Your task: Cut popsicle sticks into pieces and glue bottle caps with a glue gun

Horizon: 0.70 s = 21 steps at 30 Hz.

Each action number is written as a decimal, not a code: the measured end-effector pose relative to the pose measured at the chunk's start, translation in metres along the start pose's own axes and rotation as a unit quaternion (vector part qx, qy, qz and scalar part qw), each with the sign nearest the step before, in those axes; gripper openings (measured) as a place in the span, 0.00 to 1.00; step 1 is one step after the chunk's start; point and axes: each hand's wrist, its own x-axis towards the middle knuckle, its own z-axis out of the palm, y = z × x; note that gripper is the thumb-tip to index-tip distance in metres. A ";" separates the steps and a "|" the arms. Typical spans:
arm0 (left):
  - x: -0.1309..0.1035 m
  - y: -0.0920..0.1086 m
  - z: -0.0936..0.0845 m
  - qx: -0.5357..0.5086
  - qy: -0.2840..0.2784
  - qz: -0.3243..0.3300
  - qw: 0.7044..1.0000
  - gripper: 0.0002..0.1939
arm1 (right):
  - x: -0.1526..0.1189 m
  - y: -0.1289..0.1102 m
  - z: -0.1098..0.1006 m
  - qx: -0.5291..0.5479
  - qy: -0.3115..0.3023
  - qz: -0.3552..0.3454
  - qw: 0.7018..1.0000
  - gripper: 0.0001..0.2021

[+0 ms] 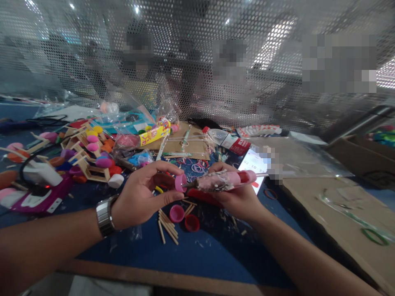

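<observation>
Between thumb and fingers, my left hand (138,195) pinches a small pink plastic cup (180,183). My right hand (242,201) is wrapped round a pink hot glue gun (217,181) crusted with dried glue. Its metal nozzle points left and meets the pink cup's open side; whether it touches is too small to tell. A glue stick (262,174) pokes out of the gun's back end. On the blue table below lie another pink cup (177,213), a red cup (191,223) and several thin wooden sticks (167,227).
Small wooden frames with colourful cups (92,154) pile up at left, beside a purple power strip (43,193) with plugs. A plastic bottle (228,139), a lit phone (254,160) and cardboard (333,213) lie beyond and right. A perforated metal screen (191,70) stands behind, people beyond it.
</observation>
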 end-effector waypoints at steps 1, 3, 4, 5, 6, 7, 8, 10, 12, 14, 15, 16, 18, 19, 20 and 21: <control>0.000 0.000 0.000 0.000 -0.001 0.000 1.000 0.17 | 0.000 0.000 0.000 0.003 -0.002 0.003 1.000 0.11; 0.000 0.001 0.000 0.000 0.000 -0.002 1.000 0.17 | 0.000 -0.001 0.001 0.006 -0.005 0.007 1.000 0.10; 0.001 0.001 0.000 0.001 0.002 -0.002 1.000 0.17 | 0.000 -0.001 0.001 0.007 -0.007 0.006 1.000 0.10; 0.001 0.001 0.001 0.003 0.003 -0.001 1.000 0.17 | 0.000 -0.002 0.001 0.008 -0.007 0.005 1.000 0.10; 0.001 0.002 0.001 0.003 0.004 -0.001 1.000 0.17 | 0.000 -0.002 0.001 0.009 -0.008 0.003 1.000 0.09; 0.001 0.002 0.001 0.003 0.006 0.001 1.000 0.17 | 0.000 -0.003 0.001 0.010 -0.009 0.001 1.000 0.09; 0.001 0.002 0.001 0.002 0.006 0.001 1.000 0.17 | 0.000 -0.003 0.001 0.010 -0.010 -0.001 1.000 0.09; 0.001 0.002 0.001 0.000 0.007 -0.002 1.000 0.17 | 0.000 -0.003 0.000 0.007 -0.011 -0.003 1.000 0.09; 0.001 0.002 0.001 -0.004 0.007 -0.003 1.000 0.17 | 0.000 -0.003 -0.001 0.001 -0.012 -0.002 1.000 0.09; 0.001 0.002 0.001 -0.005 0.006 -0.001 1.000 0.17 | 0.000 -0.002 -0.002 -0.008 -0.012 0.002 1.000 0.10; 0.001 0.002 0.001 -0.005 0.007 0.000 1.000 0.17 | 0.000 -0.002 -0.002 -0.010 -0.011 0.004 1.000 0.11; 0.001 0.001 0.001 -0.004 0.008 0.000 1.000 0.17 | 0.000 -0.002 -0.002 -0.012 -0.009 0.004 1.000 0.11; 0.001 0.001 0.001 -0.004 0.008 0.000 1.000 0.17 | 0.000 -0.002 -0.002 -0.010 -0.009 -0.002 1.000 0.11; 0.001 0.001 0.001 -0.004 0.008 0.001 1.000 0.17 | 0.000 -0.002 -0.002 -0.010 -0.010 -0.006 1.000 0.11; 0.001 0.001 0.001 -0.005 0.008 0.002 1.000 0.17 | 0.000 -0.002 -0.002 -0.011 -0.011 -0.009 1.000 0.10; 0.001 0.001 0.001 -0.007 0.008 0.005 1.000 0.17 | 0.000 -0.002 -0.002 -0.011 -0.013 -0.009 1.000 0.10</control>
